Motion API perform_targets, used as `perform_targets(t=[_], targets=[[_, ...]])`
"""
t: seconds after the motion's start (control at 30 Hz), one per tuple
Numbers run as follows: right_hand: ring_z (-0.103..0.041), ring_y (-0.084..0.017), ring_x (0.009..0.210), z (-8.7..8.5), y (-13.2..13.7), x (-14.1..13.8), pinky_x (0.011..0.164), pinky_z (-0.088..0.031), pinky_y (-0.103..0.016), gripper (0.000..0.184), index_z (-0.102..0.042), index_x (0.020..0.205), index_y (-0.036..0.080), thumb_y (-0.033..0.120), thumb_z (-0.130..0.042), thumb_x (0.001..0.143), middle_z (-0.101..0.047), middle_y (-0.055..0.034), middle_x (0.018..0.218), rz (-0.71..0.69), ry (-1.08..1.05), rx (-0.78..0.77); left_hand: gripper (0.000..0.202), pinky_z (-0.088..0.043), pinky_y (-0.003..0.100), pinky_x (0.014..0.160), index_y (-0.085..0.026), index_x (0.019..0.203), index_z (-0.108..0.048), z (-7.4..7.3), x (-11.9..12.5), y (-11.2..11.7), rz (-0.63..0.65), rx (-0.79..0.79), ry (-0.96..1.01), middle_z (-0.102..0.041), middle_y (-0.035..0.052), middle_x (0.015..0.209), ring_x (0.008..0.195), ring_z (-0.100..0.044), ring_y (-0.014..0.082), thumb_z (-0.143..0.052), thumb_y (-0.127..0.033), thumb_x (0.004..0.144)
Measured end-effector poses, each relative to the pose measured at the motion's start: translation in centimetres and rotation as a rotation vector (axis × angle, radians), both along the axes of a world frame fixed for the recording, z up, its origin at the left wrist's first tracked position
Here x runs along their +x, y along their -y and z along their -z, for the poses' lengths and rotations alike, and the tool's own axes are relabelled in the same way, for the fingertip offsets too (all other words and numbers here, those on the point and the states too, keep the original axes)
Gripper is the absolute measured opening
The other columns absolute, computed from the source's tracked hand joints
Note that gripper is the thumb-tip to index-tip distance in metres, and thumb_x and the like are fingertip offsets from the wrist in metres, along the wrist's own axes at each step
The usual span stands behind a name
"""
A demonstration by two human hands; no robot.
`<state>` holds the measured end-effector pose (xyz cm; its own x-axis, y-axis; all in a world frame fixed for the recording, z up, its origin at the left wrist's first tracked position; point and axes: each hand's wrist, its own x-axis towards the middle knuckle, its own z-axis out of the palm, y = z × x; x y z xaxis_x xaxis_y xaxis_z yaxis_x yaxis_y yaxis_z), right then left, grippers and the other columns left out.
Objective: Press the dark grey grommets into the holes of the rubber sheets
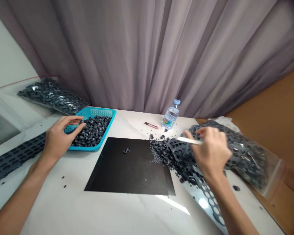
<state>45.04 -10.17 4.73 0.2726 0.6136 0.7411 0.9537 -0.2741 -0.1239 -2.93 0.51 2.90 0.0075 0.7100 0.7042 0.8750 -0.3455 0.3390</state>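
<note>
My left hand [60,137] reaches into a turquoise plastic basket [105,132] that holds several small black rubber rings [91,130]; its fingers curl over the rings near the basket's left side. My right hand [209,151] is closed on a thin white stick-like tool [188,140] that points left. It hovers over a heap of loose black rings [163,151] and a perforated black rubber sheet [205,192]. Two black rings [126,150] lie on a black square mat [129,169] in the middle of the white table [112,212].
A small water bottle [171,116] and pink snips [151,125] lie at the back of the table. Clear bags of black rings sit at the far left [51,94] and at the right [247,160]. A long perforated black strip [12,156] lies at the left edge. A grey curtain hangs behind.
</note>
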Motion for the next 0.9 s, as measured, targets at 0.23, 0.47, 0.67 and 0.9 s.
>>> perform_targets(t=[0.23,0.47,0.67,0.9], targets=[[-0.055,-0.030,0.094,6.4,1.2,-9.2,0.078,-0.052,-0.042,0.049,-0.058,0.092,0.024,0.069,-0.076,0.080,-0.060,-0.0097,0.100,-0.679,-0.117,-0.441,0.031,-0.044,0.042,0.114,-0.020,0.123,-0.066,0.0,-0.2,0.7,0.121,-0.001,0.009,-0.069,0.0025,0.130,0.125,-0.063,0.0216,-0.047,-0.037,0.106],[-0.061,-0.024,0.086,6.1,1.7,-9.5,0.077,-0.050,-0.036,0.022,-0.056,0.089,0.024,0.041,-0.065,0.100,-0.065,-0.0046,0.093,-0.756,-0.198,-0.628,0.020,-0.045,0.040,0.107,-0.024,0.117,-0.067,1.2,6.5,4.6,0.365,-0.044,-0.156,-0.071,0.0044,0.117,0.113,-0.065,0.0230,-0.051,-0.031,0.105],[-0.063,-0.024,0.089,5.0,-2.3,-8.7,0.076,-0.048,-0.033,0.026,-0.059,0.086,0.023,0.041,-0.055,0.105,-0.067,-0.0060,0.091,-0.698,-0.117,-0.571,0.032,-0.047,0.046,0.107,-0.026,0.133,-0.059,3.8,11.0,7.3,0.517,-0.299,-0.284,-0.066,0.0066,0.123,0.113,-0.064,0.0263,-0.055,-0.037,0.103],[-0.059,-0.029,0.115,5.9,-15.6,-6.6,0.100,-0.048,-0.043,0.018,-0.066,0.115,0.012,0.021,-0.055,0.103,-0.066,-0.0185,0.119,-0.564,0.029,-0.541,0.037,-0.056,0.038,0.098,-0.029,0.137,-0.058,5.9,10.9,6.4,0.556,-0.430,-0.078,-0.062,0.0049,0.118,0.107,-0.067,0.0229,-0.059,-0.039,0.101]])
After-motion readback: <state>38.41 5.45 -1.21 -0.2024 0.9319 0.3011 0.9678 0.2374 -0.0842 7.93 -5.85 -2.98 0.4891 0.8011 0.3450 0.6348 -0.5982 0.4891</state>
